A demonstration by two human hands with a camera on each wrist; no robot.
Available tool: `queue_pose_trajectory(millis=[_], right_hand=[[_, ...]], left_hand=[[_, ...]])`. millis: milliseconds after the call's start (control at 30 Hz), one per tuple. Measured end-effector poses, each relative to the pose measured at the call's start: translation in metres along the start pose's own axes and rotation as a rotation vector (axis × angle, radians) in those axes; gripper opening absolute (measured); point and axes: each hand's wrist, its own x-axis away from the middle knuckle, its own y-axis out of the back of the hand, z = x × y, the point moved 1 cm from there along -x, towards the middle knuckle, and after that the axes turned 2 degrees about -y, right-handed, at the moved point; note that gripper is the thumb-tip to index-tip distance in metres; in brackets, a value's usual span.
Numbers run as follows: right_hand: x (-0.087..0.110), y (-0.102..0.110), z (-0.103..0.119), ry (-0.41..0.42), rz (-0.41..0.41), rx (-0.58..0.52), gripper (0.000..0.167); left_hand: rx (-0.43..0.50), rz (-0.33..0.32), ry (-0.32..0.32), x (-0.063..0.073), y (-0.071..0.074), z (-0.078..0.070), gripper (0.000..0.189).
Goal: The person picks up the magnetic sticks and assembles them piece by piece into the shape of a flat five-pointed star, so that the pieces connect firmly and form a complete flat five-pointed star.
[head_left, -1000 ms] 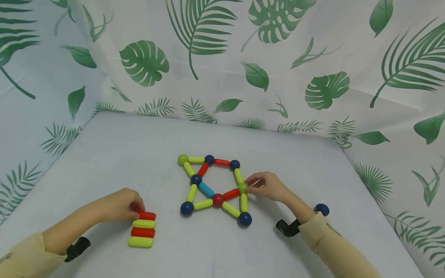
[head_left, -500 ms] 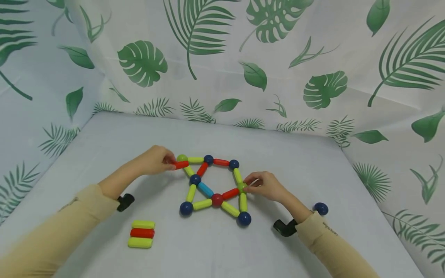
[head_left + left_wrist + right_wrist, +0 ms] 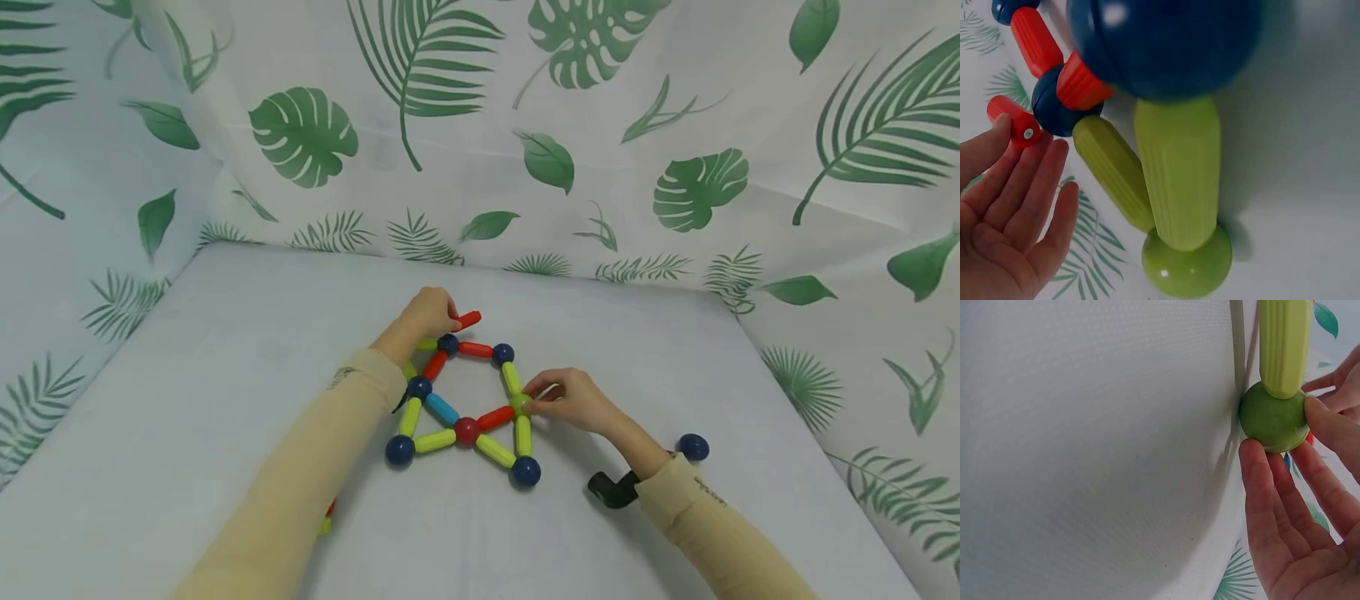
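My left hand (image 3: pixel 429 312) pinches a red magnetic rod (image 3: pixel 469 319) between thumb and fingers, just behind the far dark blue ball (image 3: pixel 448 344). In the left wrist view the rod (image 3: pixel 1013 120) shows its metal-tipped end close to a dark blue ball (image 3: pixel 1054 103); whether they touch I cannot tell. My right hand (image 3: pixel 573 402) holds the light green ball (image 3: pixel 520 405) at the right of a flat frame of rods and balls. Thumb and fingertips lie around that green ball (image 3: pixel 1274 419) in the right wrist view. The left arm hides the frame's far-left corner.
A loose dark blue ball (image 3: pixel 692 447) lies beyond the right wrist. Ends of loose rods (image 3: pixel 325 526) peek out beside the left sleeve (image 3: pixel 300 475), which covers the rest. A leaf-patterned cloth (image 3: pixel 465 133) rises behind the white table surface (image 3: pixel 637 325).
My left hand has picked the red rod from the loose row at left and carried it forward and right, past the frame's far-left corner. The right hand has stayed on the green ball.
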Motion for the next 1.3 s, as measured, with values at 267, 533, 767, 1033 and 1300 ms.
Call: queue_pose_trajectory(millis=[267, 533, 767, 1033, 1300], right_hand=[[-0.001, -0.001, 0.001, 0.001, 0.004, -0.002, 0.023], [0.000, -0.001, 0.000, -0.007, -0.002, -0.006, 0.024], [0.000, -0.001, 0.001, -0.010, -0.003, -0.004, 0.024], [0.005, -0.002, 0.006, -0.022, -0.004, 0.016, 0.024], [0.031, -0.010, 0.015, 0.016, 0.013, 0.008, 0.030]], left_hand=[[-0.103, -0.041, 0.145, 0.000, -0.008, -0.013, 0.024], [-0.127, -0.021, 0.191, -0.002, -0.013, -0.014, 0.025], [-0.146, 0.003, 0.193, -0.001, -0.013, -0.013, 0.025], [-0.218, 0.091, 0.059, 0.009, 0.015, 0.018, 0.030], [-0.173, 0.199, -0.057, 0.037, 0.039, 0.058, 0.034]])
